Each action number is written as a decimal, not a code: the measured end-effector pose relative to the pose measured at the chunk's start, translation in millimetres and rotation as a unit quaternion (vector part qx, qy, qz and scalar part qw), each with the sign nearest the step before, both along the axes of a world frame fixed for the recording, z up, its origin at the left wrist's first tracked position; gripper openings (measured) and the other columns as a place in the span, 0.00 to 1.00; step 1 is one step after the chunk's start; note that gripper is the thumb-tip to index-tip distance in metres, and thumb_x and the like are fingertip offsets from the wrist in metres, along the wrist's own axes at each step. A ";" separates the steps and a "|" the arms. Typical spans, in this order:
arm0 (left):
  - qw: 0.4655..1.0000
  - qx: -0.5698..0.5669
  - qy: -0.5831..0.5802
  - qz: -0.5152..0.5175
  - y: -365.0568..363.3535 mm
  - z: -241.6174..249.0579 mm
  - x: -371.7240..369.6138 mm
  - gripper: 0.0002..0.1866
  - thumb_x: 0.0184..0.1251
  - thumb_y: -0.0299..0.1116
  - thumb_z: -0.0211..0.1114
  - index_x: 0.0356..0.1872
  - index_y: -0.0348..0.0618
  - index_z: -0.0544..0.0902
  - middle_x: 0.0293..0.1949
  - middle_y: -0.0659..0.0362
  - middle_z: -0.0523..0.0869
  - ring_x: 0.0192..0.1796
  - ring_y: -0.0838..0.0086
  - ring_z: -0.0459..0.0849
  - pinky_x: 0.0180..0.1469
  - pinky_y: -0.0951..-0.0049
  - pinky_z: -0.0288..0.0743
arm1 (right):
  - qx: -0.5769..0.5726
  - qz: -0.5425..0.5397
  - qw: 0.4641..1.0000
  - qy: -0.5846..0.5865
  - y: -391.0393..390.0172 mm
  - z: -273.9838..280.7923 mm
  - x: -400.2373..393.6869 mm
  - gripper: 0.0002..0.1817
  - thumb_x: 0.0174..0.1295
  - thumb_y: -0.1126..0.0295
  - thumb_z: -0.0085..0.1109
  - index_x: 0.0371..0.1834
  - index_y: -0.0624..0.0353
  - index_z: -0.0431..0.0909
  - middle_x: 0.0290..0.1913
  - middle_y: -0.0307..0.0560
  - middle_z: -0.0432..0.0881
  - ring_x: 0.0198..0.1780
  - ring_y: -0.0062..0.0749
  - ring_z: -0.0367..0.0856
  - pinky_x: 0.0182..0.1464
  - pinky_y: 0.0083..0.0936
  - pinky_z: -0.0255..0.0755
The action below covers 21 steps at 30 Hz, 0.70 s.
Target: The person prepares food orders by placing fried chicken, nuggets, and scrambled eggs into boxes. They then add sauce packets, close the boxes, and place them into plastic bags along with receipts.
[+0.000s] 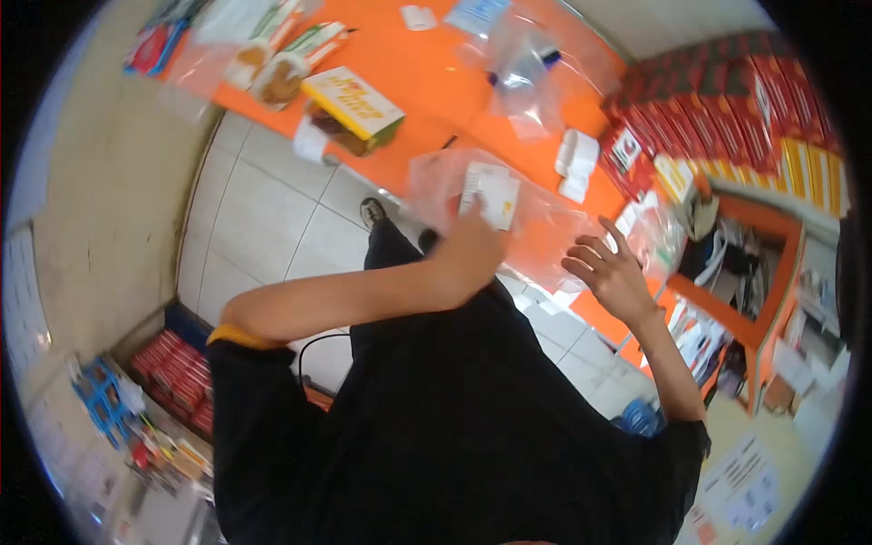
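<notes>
My left hand (470, 245) is blurred and reaches over the table's front edge. Its fingertips overlap the lower edge of a white printed packet (491, 194); whether they grip it cannot be made out. That packet lies on or inside a clear plastic bag (549, 232), spread flat along the edge. To the right, my right hand (618, 277) is open above the bag's right end, fingers apart and holding nothing. A small white box-like piece (577, 163) lies just beyond the bag.
On the orange table (409, 68) stand a yellow-and-white box (356, 104) and food packs (283, 80) at left. More clear plastic bags (527, 82) lie at the back. Red boxes (718, 104) are stacked at right, above an orange-framed cabinet (772, 313).
</notes>
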<state>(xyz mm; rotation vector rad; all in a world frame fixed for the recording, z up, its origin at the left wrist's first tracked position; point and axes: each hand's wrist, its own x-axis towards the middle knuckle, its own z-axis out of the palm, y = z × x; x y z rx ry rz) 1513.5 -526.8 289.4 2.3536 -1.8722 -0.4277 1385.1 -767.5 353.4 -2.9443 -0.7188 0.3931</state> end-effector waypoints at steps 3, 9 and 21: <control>0.938 -0.238 0.250 -0.011 61.3 73.7 89.7 0.12 0.56 0.31 0.71 0.41 0.43 0.82 0.41 0.56 0.85 0.49 0.58 0.82 0.57 0.60 0.73 | 0.059 -0.180 0.980 -0.054 -9.0 25.3 -32.5 0.38 0.43 0.67 0.73 0.63 0.50 0.74 0.65 0.45 0.74 0.67 0.43 0.71 0.73 0.47 0.59; 0.942 -0.135 0.272 0.144 69.5 -92.7 78.7 0.50 0.43 0.43 0.81 0.70 0.37 0.67 0.76 0.43 0.55 0.78 0.44 0.51 0.79 0.48 0.42 | 0.398 -0.410 0.814 -0.107 6.0 -185.0 -44.5 0.61 0.29 0.57 0.89 0.72 0.55 0.62 0.76 0.57 0.54 0.72 0.50 0.64 0.67 0.44 0.65; 0.856 -0.364 0.360 0.071 -42.0 -141.3 40.6 0.32 0.58 0.39 0.73 0.64 0.42 0.74 0.63 0.50 0.77 0.66 0.52 0.73 0.73 0.51 0.59 | 0.435 -0.545 0.716 -0.045 56.2 -231.1 7.5 0.56 0.38 0.70 0.83 0.74 0.58 0.58 0.71 0.55 0.64 0.72 0.44 0.64 0.66 0.42 0.69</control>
